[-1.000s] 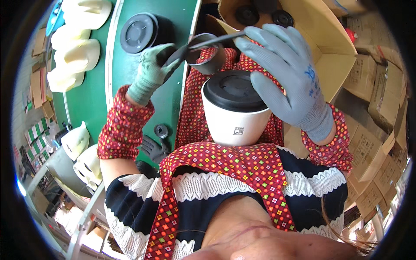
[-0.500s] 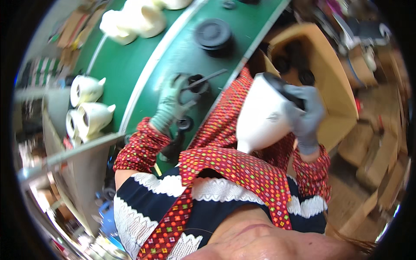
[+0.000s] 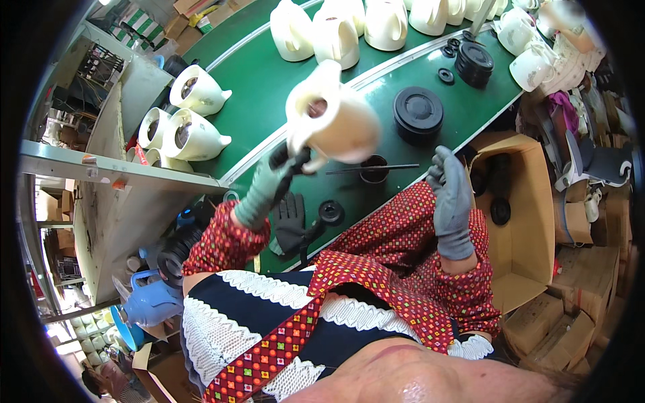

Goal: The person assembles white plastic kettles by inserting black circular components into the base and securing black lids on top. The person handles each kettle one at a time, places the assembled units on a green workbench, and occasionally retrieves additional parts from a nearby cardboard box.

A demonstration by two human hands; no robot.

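My left hand (image 3: 274,180), in a grey-green glove with dark fingertips, is closed on a cream-white jug (image 3: 353,127) near its handle. The jug is tilted above the green bench, blurred by motion, its round opening turned partly up. My right hand (image 3: 451,198), in a grey glove, is raised over my lap with fingers stretched and nothing in it. Between the hands stands a small black cup (image 3: 374,176) with a thin dark stick (image 3: 396,167) lying across its rim. A black ring (image 3: 330,212) and a loose dark glove (image 3: 290,225) lie beside my left forearm.
Black round discs (image 3: 418,111) are stacked on the bench, with another stack (image 3: 474,64) farther right. Several white jugs (image 3: 336,40) line the far side; more (image 3: 198,91) stand at left. An open cardboard box (image 3: 517,248) holding black parts is at my right.
A white jug was in my right hand over my lap; now my left hand holds one above the bench and my right is empty. The view has shifted, showing more of the bench.
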